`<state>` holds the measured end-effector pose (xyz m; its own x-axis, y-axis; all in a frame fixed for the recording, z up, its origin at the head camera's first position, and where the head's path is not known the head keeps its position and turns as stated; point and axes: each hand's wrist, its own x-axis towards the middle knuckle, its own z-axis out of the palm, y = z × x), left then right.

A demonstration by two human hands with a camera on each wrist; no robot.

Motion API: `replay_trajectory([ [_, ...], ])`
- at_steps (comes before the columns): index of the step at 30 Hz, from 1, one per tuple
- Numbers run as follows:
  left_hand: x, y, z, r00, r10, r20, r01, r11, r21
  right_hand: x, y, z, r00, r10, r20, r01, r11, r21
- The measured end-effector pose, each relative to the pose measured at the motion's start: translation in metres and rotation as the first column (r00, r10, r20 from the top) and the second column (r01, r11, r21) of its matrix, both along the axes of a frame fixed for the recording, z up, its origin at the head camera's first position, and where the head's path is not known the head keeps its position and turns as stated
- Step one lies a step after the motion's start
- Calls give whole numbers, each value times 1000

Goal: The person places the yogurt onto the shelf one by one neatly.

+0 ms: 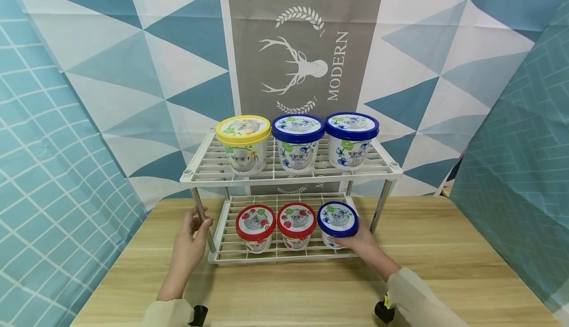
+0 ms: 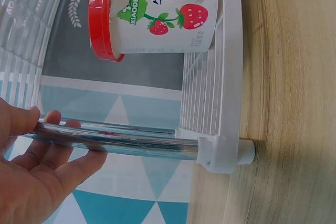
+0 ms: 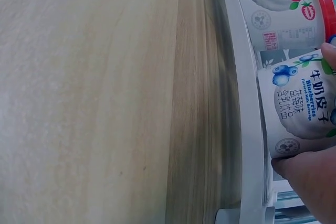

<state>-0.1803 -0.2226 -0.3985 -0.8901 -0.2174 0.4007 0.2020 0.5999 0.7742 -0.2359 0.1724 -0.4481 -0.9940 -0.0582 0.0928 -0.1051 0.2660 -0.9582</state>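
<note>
A white two-tier rack [image 1: 289, 180] with metal posts stands on the table. Thumb and fingers of my left hand [image 1: 190, 240] hold its front left post [image 2: 131, 144] from both sides. On the lower shelf, at the right end, is a blue-lidded blueberry milk tub [image 1: 338, 217]. My right hand [image 1: 365, 242] grips this tub from the right, with thumb and fingers at its sides in the right wrist view. The tub stands slightly tilted there, its base close over the shelf edge. Left of it sit two red-lidded strawberry tubs [image 1: 297, 220], side by side.
A yellow-lidded tub [image 1: 243, 144] and two blue-lidded tubs [image 1: 298, 142] stand in a row on the upper shelf, above the hands. Under the rack is a wooden table [image 1: 284, 292]. Patterned cloth [image 1: 186, 35] hangs behind, with blue tiled sheets [image 1: 44, 169] at the sides.
</note>
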Motion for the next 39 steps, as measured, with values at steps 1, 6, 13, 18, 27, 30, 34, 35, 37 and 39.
replay_trajectory([
  [1, 0, 0, 0, 1000, 1, 0, -1, 1000, 1, -1, 0, 0, 1000, 1, -5, -1, 1000, -9],
  [6, 0, 0, 0, 1000, 9, -4, -9, 1000, 0, -3, -1, -2, 1000, -3, -16, 3, 1000, -20],
  [13, -1, -1, -1, 1000, 11, -1, -11, 1000, -4, -2, -2, -2, 1000, -9, 1, 9, 1000, -14],
  [18, -1, -1, -1, 1000, 9, -4, -9, 1000, -1, -2, -1, -2, 1000, 12, 19, -11, 1000, -19],
  [27, -1, -1, -1, 1000, 12, -10, -12, 1000, -9, -2, -1, -3, 999, 15, 45, -15, 1000, -3],
  [30, 0, -1, -1, 1000, 10, -14, -10, 1000, -14, -3, -1, -3, 999, 14, 50, -13, 1000, -9],
  [34, 0, -1, -1, 1000, 7, -10, -7, 1000, -13, -3, -1, -3, 998, 5, 65, -4, 1000, -16],
  [35, 0, -1, -1, 1000, 5, -7, -5, 1000, -10, -2, -1, -3, 998, 6, 68, -5, 1000, -15],
  [37, -1, -1, -1, 1000, 3, -2, -3, 1000, -6, -3, 0, -3, 997, 10, 73, -9, 1000, -23],
  [39, -1, -1, -1, 1000, 2, 4, -2, 1000, -6, -2, 0, -3, 997, 15, 73, -13, 999, -30],
])
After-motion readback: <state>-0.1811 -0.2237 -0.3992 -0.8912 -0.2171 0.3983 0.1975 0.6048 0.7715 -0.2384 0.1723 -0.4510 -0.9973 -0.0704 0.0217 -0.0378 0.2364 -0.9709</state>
